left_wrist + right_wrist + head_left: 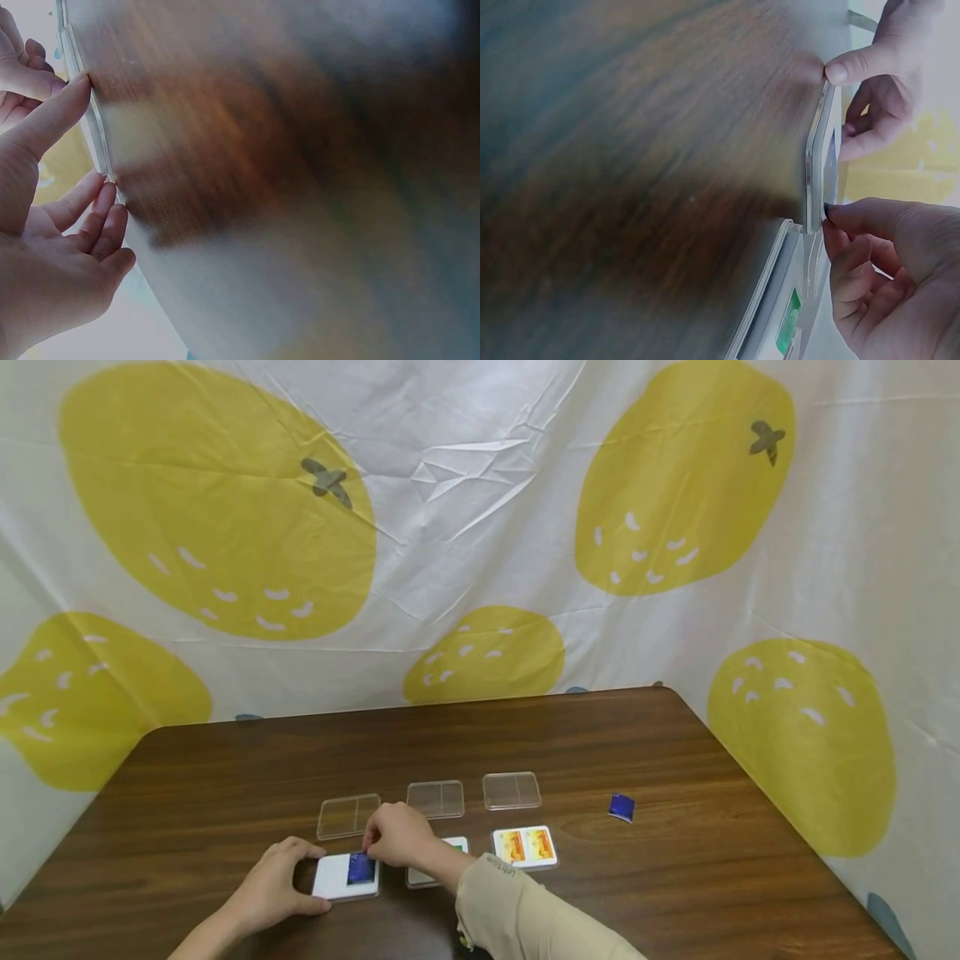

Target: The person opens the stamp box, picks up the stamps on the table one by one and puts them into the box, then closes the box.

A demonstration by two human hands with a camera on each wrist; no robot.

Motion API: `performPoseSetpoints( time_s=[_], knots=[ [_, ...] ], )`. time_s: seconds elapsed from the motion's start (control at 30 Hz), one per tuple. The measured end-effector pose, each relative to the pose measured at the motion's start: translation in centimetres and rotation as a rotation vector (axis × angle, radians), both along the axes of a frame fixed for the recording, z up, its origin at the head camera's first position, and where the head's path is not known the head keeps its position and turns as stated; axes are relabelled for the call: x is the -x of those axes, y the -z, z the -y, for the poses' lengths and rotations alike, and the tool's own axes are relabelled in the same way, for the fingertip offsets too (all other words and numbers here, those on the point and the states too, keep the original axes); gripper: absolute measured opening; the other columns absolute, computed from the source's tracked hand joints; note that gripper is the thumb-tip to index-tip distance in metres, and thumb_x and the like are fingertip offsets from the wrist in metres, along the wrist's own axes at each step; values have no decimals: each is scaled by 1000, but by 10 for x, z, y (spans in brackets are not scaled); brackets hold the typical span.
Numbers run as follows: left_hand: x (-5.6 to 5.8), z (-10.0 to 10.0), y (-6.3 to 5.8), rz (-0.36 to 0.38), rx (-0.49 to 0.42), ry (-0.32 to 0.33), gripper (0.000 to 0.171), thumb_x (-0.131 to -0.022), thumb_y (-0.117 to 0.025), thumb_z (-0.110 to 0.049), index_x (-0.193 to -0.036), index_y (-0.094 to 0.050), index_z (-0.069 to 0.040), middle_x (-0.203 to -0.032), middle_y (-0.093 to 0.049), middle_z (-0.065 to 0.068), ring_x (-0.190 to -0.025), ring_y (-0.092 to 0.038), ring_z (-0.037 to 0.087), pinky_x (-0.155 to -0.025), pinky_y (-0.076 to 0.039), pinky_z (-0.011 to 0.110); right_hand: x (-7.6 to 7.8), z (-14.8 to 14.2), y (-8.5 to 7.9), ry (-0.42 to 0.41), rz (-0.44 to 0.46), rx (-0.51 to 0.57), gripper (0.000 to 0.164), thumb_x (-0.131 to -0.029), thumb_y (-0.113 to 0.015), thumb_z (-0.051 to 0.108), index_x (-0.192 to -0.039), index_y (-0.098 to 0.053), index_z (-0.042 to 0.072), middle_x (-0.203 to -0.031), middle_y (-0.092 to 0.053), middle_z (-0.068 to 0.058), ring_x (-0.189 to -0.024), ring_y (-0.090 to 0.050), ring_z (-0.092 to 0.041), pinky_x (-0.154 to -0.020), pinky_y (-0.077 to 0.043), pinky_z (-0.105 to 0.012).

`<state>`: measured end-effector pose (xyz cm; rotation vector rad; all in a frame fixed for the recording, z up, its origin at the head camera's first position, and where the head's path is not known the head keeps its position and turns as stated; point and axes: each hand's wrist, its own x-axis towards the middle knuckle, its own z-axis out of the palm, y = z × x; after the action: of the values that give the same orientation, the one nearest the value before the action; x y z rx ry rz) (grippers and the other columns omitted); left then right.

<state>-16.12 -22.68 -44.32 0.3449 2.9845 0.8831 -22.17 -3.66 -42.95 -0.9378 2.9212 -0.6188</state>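
Observation:
A flat case with a white insert (330, 880) lies at the front left of the table. On the right half of that insert is a small shiny blue square (361, 870). My left hand (266, 887) holds the case by its left side, thumb at the near corner and fingers at the far one. My right hand (401, 833) reaches over from the right and pinches the blue square at its right edge. In the right wrist view, a dark sliver shows between thumb and finger of the right hand (889, 262), right at the case's rim.
Three clear lids (348, 817) lie in a row behind. A case with a green picture (459, 843) is partly hidden under my right wrist. Right of it lies a case with two orange pictures (525, 847). Another blue square (622, 807) lies on the wooden table (712, 860).

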Motion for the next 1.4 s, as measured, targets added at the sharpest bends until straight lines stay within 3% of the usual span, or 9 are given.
performPoseSetpoints(
  time_s=[0.9,1.13,1.4],
  knots=[
    [0,-1,-2,-4,7,5,60,-51,-86,-29,-100,-62,-3,-102,-57,7,-100,-50,31,-82,-41,50,-6,0,-6,39,-36,-41,9,-70,-69,15,-63,-69,21,-60,-59,13,-53,-47,-2,-45,-34,-17],
    [-1,-1,-1,-10,3,13,62,-51,-86,-29,-101,-62,-2,-102,-57,7,-99,-50,30,-82,-41,50,-4,-9,-17,6,-15,30,9,-71,-67,12,-68,-70,20,-64,-61,13,-56,-49,-1,-48,-36,-17],
    [-2,-2,-2,-14,6,-6,61,-50,-87,-29,-100,-62,-3,-102,-57,7,-100,-51,31,-84,-41,50,-1,-42,-28,-20,29,144,8,-71,-64,9,-68,-69,16,-59,-58,13,-54,-46,3,-59,-41,-14]
  ],
)
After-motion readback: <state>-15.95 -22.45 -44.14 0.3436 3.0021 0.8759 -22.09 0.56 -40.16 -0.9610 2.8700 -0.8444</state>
